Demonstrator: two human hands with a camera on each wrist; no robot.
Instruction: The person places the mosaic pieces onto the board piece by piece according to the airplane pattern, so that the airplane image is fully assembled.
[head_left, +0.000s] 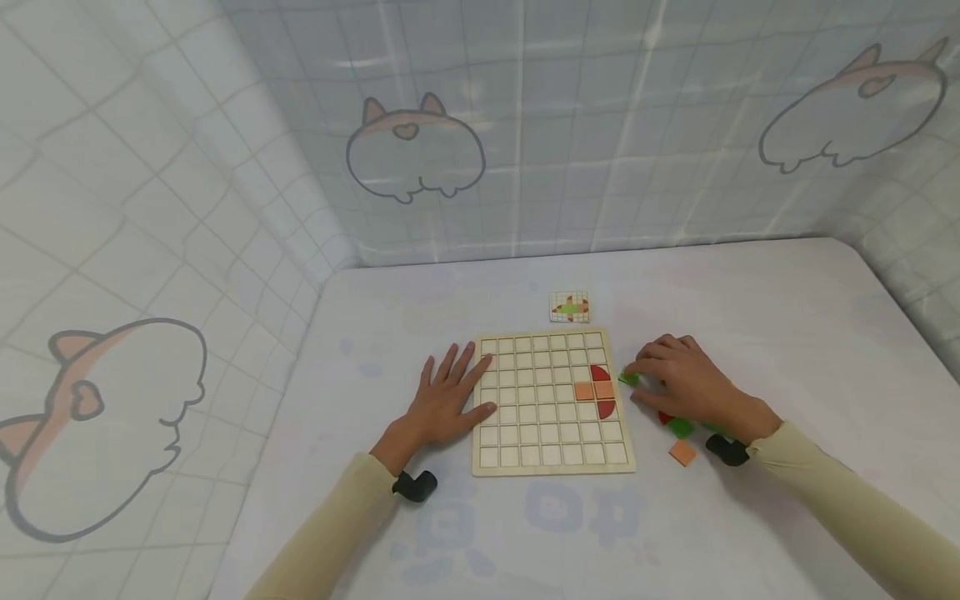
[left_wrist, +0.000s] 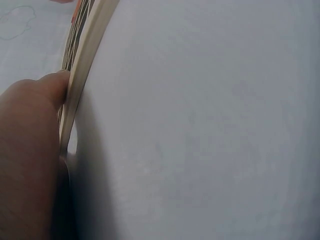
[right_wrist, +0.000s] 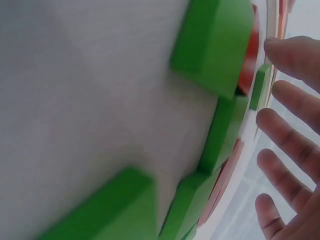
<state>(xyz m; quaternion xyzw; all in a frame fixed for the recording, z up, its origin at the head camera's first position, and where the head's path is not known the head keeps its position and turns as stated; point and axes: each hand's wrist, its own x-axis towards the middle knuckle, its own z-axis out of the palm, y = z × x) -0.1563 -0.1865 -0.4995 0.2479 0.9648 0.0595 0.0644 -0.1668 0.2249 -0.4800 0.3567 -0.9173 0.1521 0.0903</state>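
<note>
My left hand (head_left: 446,400) rests with spread fingers on the left edge of a wooden grid board (head_left: 528,433). Its thumb lies over the board's rim in the left wrist view. Near the board's right side sit two orange squares (head_left: 584,391) side by side, with a red rounded piece (head_left: 600,372) above and another red piece (head_left: 606,410) below. My right hand (head_left: 686,383) is over loose pieces right of the board, its index fingertip at a small green piece (head_left: 628,379). In the right wrist view that green piece (right_wrist: 259,87) lies by the board edge, near loosely extended fingers.
A small pattern card (head_left: 570,307) lies behind the board. Under and beside my right hand are several loose pieces, including a green one (head_left: 681,428) and an orange square (head_left: 682,452). Tiled-print curtains (head_left: 562,167) surround the white table (head_left: 420,308).
</note>
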